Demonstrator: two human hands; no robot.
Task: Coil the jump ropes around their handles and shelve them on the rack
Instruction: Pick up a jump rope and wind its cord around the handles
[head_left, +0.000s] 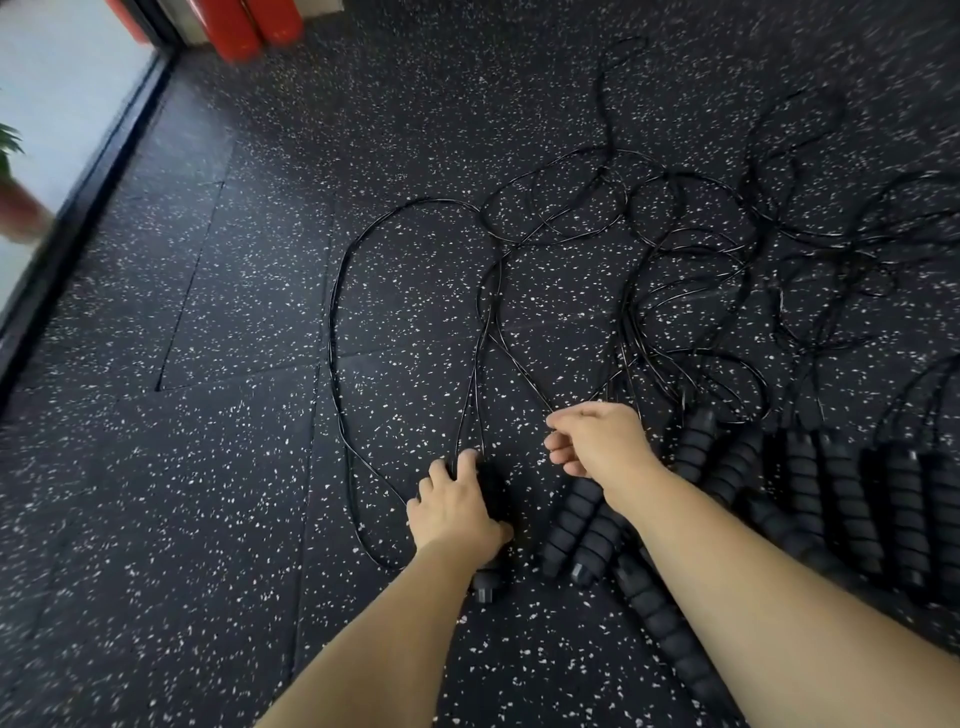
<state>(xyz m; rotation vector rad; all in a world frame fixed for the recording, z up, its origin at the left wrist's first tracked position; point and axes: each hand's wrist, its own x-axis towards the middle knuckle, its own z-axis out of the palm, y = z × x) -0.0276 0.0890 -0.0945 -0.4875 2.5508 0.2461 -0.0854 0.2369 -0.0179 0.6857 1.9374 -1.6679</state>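
Your left hand has its grip curled round a black handle on the floor — your right hand pinches a thin cord — other jump ropes lie tangled just right.

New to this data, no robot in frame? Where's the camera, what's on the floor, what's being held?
There is no machine here: a person works with bare hands. The single picture comes from a camera worn on the head, looking forward and down. The left hand grips a black foam handle lying on the speckled rubber floor. The right hand appears to pinch a thin black cord between thumb and finger. More handles lie in a row at right, with their tangled cords spread farther out. No rack is in view.
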